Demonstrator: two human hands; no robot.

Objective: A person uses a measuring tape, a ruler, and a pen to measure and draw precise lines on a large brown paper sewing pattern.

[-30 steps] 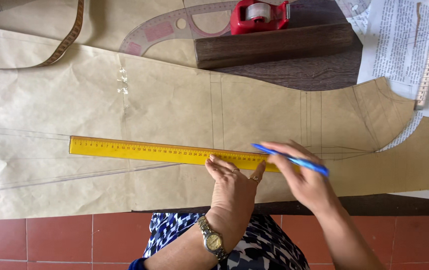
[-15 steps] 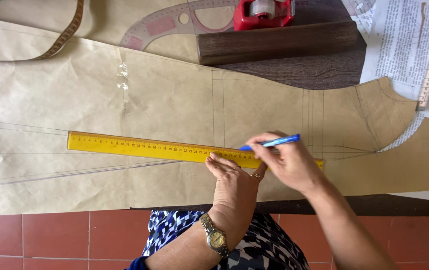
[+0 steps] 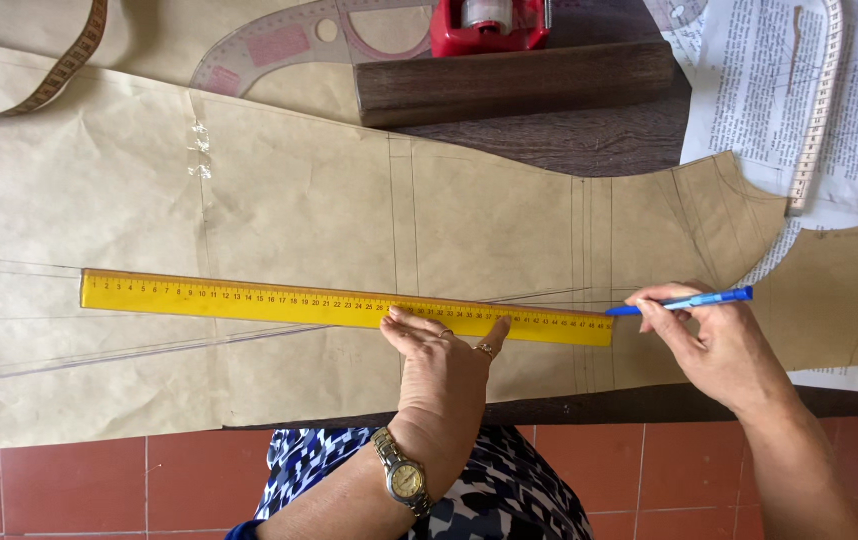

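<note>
— Where was the yellow ruler (image 3: 344,306) lying?

— Flat on the brown pattern paper (image 3: 299,210), running left to right across its near half, its right end tilted slightly nearer than its left.

— And the left hand (image 3: 444,350)?

— It pressed down on the ruler's near edge, right of the ruler's middle. The fingers (image 3: 411,322) were spread wide and flat, tips on the yellow strip, thumb on it too, out to the right. It gripped nothing. There were rings on two fingers and a gold wristwatch (image 3: 404,476) on the wrist.

— What did the right hand (image 3: 719,345) have?

— A blue pen (image 3: 684,301), pinched between thumb and the curled fingers. The pen lay almost level, its tip pointing left and sitting at the ruler's right end, on the paper.

— What lay farther off?

— A dark wooden block (image 3: 514,82) along the far edge of the paper, with a red tape dispenser (image 3: 489,22) just beyond it. Left of those sat a clear curved template (image 3: 279,45) with pink patches, and a tape measure (image 3: 69,62) curled at the far left. On the far right were printed white sheets (image 3: 749,70) with a curved ruler (image 3: 817,110) resting on them.

— And nearest the person?

— The table edge, red floor tiles (image 3: 89,490) below it, and blue-and-white patterned clothing (image 3: 509,490).
</note>
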